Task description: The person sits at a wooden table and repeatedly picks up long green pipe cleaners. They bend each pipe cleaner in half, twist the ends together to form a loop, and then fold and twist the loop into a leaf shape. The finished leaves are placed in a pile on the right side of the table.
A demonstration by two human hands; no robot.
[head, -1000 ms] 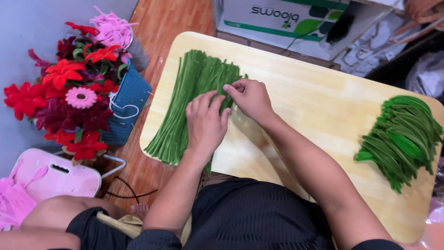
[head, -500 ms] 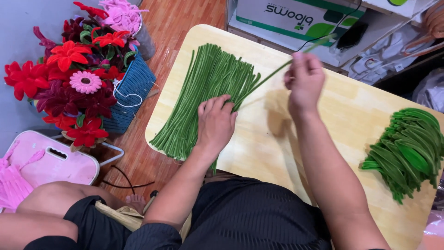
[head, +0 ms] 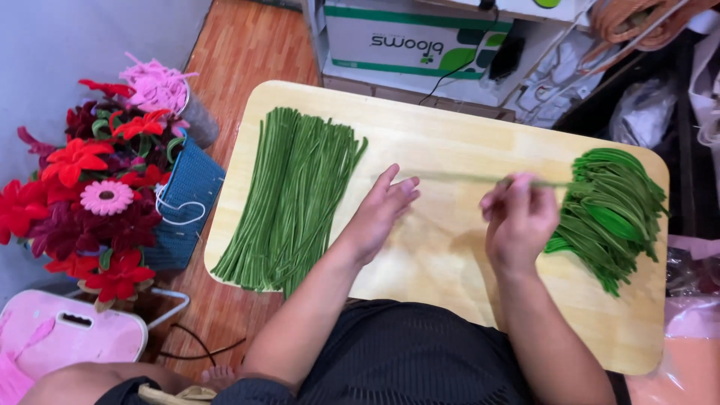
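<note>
Head view: a single thin green fuzzy wire stem [head: 457, 178] is pinched in the closed fingertips of the right hand [head: 519, 221], which is raised above the pale wooden board [head: 450, 127]. The stem's long axis is held level, pointing left–right across the board. The left hand [head: 381, 211] is spread open, empty, beside the straight green stem bundle [head: 289, 199].

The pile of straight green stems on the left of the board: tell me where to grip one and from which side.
Grip a stem of the straight green stems at its upper end, where the tips fan apart near the board edge, coming from above with fingers pinching across it. Lower down they lie packed tight.
</note>
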